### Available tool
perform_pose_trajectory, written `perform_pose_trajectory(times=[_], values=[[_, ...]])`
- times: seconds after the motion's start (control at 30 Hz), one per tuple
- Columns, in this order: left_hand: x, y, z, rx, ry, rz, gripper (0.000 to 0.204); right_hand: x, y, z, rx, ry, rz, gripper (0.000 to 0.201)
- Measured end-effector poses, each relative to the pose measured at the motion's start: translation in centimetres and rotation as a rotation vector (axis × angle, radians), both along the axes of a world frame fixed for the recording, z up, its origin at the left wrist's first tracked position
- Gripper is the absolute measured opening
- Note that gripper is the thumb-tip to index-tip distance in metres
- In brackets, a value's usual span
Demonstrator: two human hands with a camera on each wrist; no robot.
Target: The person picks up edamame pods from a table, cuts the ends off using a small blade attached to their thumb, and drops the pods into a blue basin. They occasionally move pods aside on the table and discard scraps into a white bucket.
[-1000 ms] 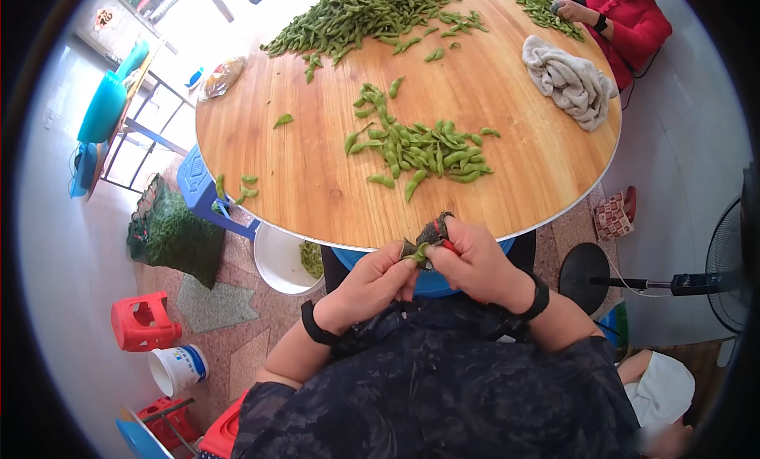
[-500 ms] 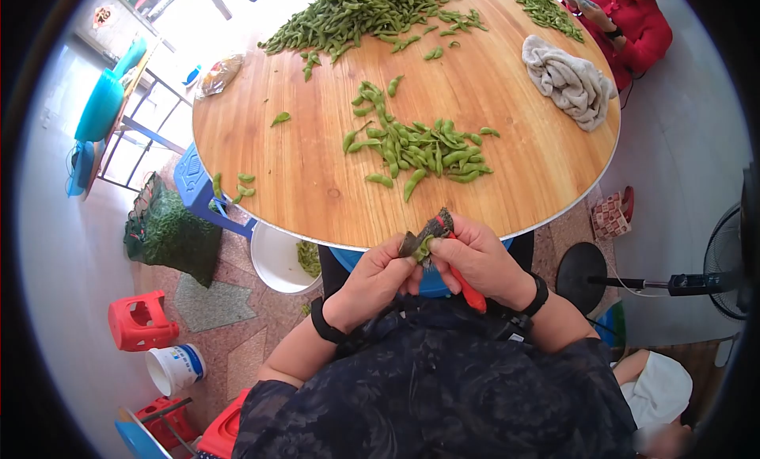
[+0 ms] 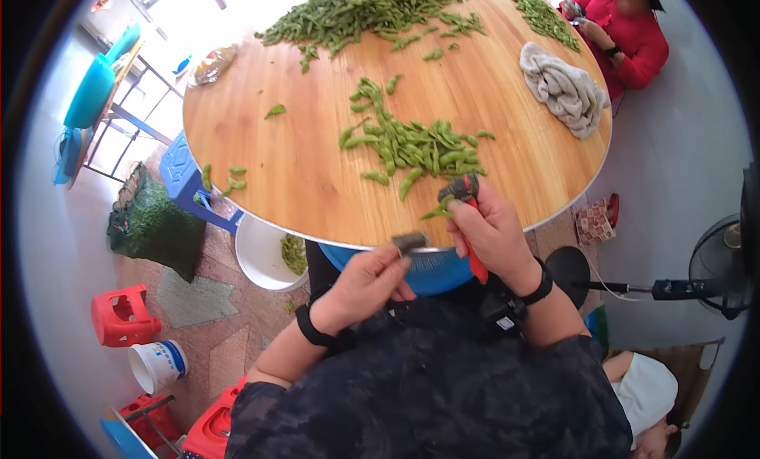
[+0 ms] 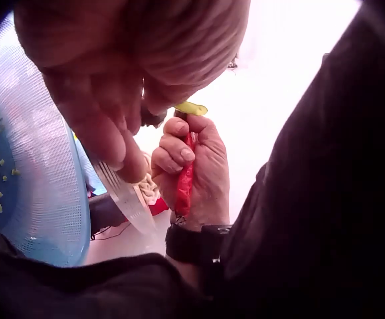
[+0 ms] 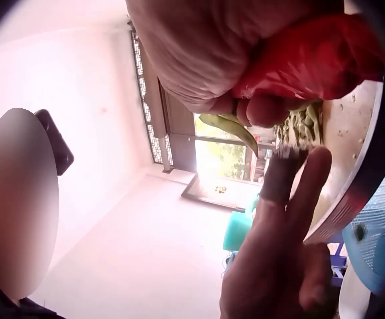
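Note:
My right hand [image 3: 500, 236] [image 4: 204, 166] curls round a red handle [image 3: 475, 262] [image 4: 185, 183] and pinches a green pod [image 3: 438, 209] [image 4: 192, 108] above the table's near edge. A dark wrap with a red band [image 3: 459, 188] covers one of its fingers. Lower and to the left is my left hand [image 3: 366, 278] [image 5: 272, 256], apart from the right, with nothing seen in its grasp; a dark cover [image 3: 410, 242] [image 5: 282, 176] sits on a fingertip. Loose pods [image 3: 427, 148] lie ahead. Below the hands, a blue basket [image 3: 431, 278] [image 4: 66, 226] contains small green beans [image 4: 0, 173].
A large pod heap [image 3: 364, 15] covers the table's [image 3: 261, 158] far side, with a grey cloth [image 3: 566, 91] at right. Someone in red [image 3: 641, 47] sits beyond it. On the floor are a white tub [image 3: 257, 253], red stool [image 3: 127, 316] and fan [image 3: 570, 273].
The hands have separated. My right hand has moved up and right with the red handle and a pod; my left has shifted slightly down and left. The view has shifted slightly.

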State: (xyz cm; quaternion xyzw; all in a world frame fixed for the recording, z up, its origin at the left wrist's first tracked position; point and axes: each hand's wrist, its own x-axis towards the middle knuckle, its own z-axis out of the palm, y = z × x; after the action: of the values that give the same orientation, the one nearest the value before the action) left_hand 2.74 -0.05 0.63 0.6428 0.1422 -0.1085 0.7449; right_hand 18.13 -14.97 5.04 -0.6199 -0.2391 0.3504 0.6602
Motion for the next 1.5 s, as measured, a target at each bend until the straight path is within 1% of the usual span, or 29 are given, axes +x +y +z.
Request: perform_pose_trajectory(times=[0.07, 0.17, 0.23, 0.27, 0.33, 0.4, 0.43, 0.47, 0.53, 0.6, 0.67, 0.7, 0.73, 0.77, 0.8, 0.83, 0.87, 0.9, 0.93, 1.0, 1.07, 1.13, 1.23, 1.3, 1.33, 1.4, 1.43, 1.47, 1.5], values=[[0.3, 0.4, 1.4, -0.095, -0.069, 0.050, 0.043, -0.9, 0.3, 0.8, -0.006, 0.052, -0.002, 0.007], [0.1, 0.6, 1.1, -0.317, -0.137, 0.160, 0.036, -1.9, 1.3, 0.6, -0.094, -0.460, 0.170, 0.011], [-0.3, 1.1, 0.2, -0.479, -0.155, 0.252, 0.022, -2.1, 1.9, -0.5, -0.093, -0.556, 0.219, 0.012], [-0.8, 1.4, 0.1, -0.478, -0.159, 0.255, 0.022, -2.2, 2.1, -0.7, -0.095, -0.649, 0.269, 0.012], [-1.7, 2.2, 0.5, -0.314, -0.166, 0.363, 0.019, -1.9, 2.2, 0.2, -0.065, -0.569, 0.241, 0.013], [-4.6, 4.6, 0.3, -0.301, -0.215, 0.502, 0.017, -0.2, 1.4, 1.1, -0.232, -0.694, 0.138, 0.017], [-6.3, 5.6, 0.1, -0.174, -0.158, 0.656, 0.019, 0.5, 1.1, 1.5, -0.205, -0.707, 0.105, 0.015], [-8.5, 7.8, -1.4, 0.196, -0.080, 0.639, 0.024, 1.5, 0.7, 1.6, -0.194, -0.724, 0.105, 0.015], [-12.3, 10.8, -5.4, 1.037, -0.086, 0.680, 0.028, 3.2, 0.2, 1.4, -0.362, -0.899, 0.129, 0.013], [-13.1, 10.3, -4.7, 1.683, -0.118, 0.579, 0.026, 3.8, 0.9, 1.1, -0.384, -0.922, 0.141, 0.012], [-11.2, 7.4, -4.2, 1.168, -0.197, 0.528, 0.020, 3.9, 2.3, 0.2, -0.347, -1.033, 0.229, 0.016], [-10.0, 6.0, -4.8, 1.010, -0.244, 0.374, 0.017, 3.5, 3.1, 0.1, -0.343, -1.043, 0.233, 0.016], [-8.6, 4.9, -5.7, 0.851, -0.289, 0.223, 0.015, 2.9, 4.0, 0.0, -0.328, -1.171, 0.258, 0.016], [-6.9, 3.8, -6.4, 0.831, -0.345, 0.087, 0.015, 2.5, 4.7, -0.1, -0.311, -1.296, 0.283, 0.016], [-5.3, 3.0, -7.0, 0.806, -0.396, -0.051, 0.017, 2.3, 5.1, -0.4, -0.307, -1.298, 0.287, 0.016], [-4.1, 2.4, -7.7, 0.807, -0.394, -0.050, 0.017, 2.3, 5.4, -0.8, -0.339, -1.378, 0.311, 0.012], [-3.1, 1.9, -8.4, 0.912, -0.350, -0.162, 0.021, 2.2, 5.6, -0.9, -0.372, -1.456, 0.333, 0.008], [-2.7, 1.6, -9.0, 1.012, -0.302, -0.276, 0.026, 2.0, 5.4, -0.6, -0.434, -1.465, 0.342, 0.010], [-2.6, 1.4, -9.5, 1.007, -0.297, -0.275, 0.026, 2.0, 5.1, -0.7, -0.435, -1.460, 0.348, 0.010], [-2.7, 1.2, -9.9, 0.927, -0.206, -0.430, 0.033, 2.1, 4.3, -0.8, -0.527, -1.425, 0.341, 0.013], [-3.3, 0.9, -9.6, 0.914, -0.211, -0.469, 0.032, 2.3, 3.0, -0.8, -0.517, -1.378, 0.328, 0.015], [-3.6, 0.8, -9.2, 0.905, -0.218, -0.510, 0.031, 2.2, 1.7, -0.8, -0.325, -1.277, 0.178, 0.013], [-3.3, 0.8, -7.9, 0.808, -0.167, -0.450, 0.034, 0.8, -0.2, -0.2, -0.303, -1.109, 0.170, 0.016], [-3.0, 0.5, -6.2, 0.330, -0.087, -0.226, 0.048, -1.1, -1.0, 0.5, -0.221, -0.998, 0.199, 0.018], [-2.9, 0.5, -5.2, 0.333, -0.088, -0.229, 0.048, -2.0, -1.3, 0.6, -0.140, -0.889, 0.234, 0.020], [-2.9, 0.5, -2.9, -0.489, 0.126, -0.172, 0.059, -3.3, -1.9, -0.1, -0.131, -0.941, 0.276, 0.026], [-2.9, -0.1, -1.2, -0.604, 0.108, -0.203, 0.063, -4.0, -2.2, -0.5, -0.113, -1.069, 0.326, 0.026], [-2.9, -0.5, -1.2, -0.595, 0.104, -0.203, 0.063, -4.5, -2.5, -0.7, -0.094, -1.198, 0.375, 0.027], [-3.0, -0.9, -1.2, -0.659, 0.068, -0.191, 0.060, -4.9, -3.0, -0.9, 0.039, -1.213, 0.359, 0.028]])
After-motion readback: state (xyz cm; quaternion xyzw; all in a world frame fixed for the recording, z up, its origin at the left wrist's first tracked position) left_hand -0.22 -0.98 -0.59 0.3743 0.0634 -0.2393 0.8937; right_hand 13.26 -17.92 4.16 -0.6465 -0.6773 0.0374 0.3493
